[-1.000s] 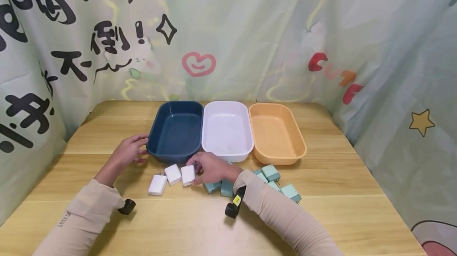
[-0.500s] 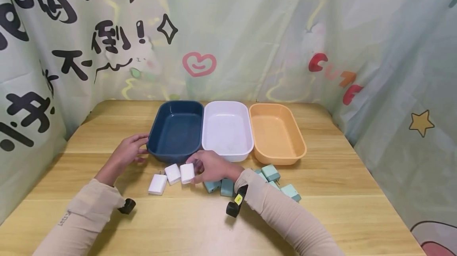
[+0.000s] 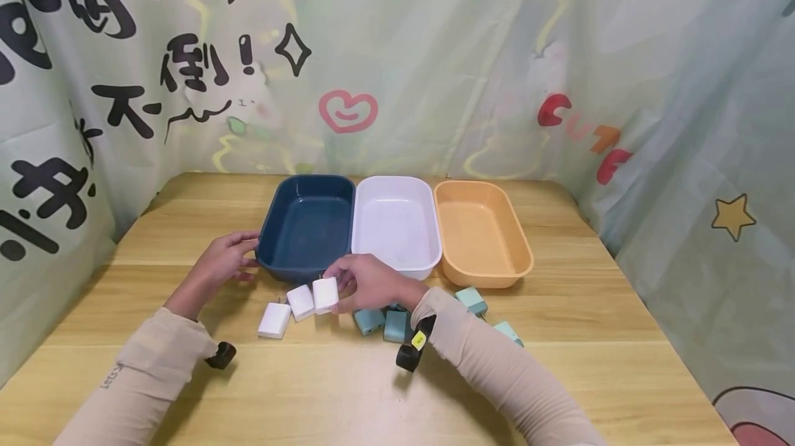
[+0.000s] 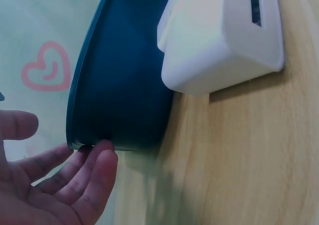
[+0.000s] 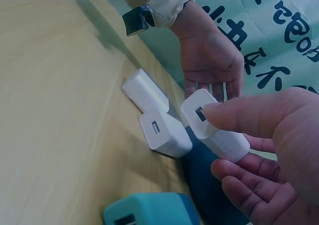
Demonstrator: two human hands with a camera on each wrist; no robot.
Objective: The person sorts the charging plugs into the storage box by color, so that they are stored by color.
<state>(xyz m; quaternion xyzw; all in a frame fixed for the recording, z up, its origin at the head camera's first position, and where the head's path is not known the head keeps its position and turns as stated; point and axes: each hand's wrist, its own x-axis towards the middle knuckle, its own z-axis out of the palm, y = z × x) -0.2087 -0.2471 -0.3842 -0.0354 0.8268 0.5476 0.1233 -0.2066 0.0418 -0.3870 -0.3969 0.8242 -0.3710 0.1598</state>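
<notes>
Currently, head: right hand (image 3: 375, 287) pinches a white charger (image 3: 325, 295) just in front of the navy tray (image 3: 307, 225), two more chargers (image 3: 301, 302) also near its front. Left wrist: left hand (image 4: 47, 197), fingers loosely spread, at the tray's left rim. Right wrist: thumb on the held charger's port face.

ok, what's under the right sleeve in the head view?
Teal chargers show to the left of the right sleeve, two more beyond it. The table directly beneath is covered; can't tell whether more chargers lie there.
</notes>
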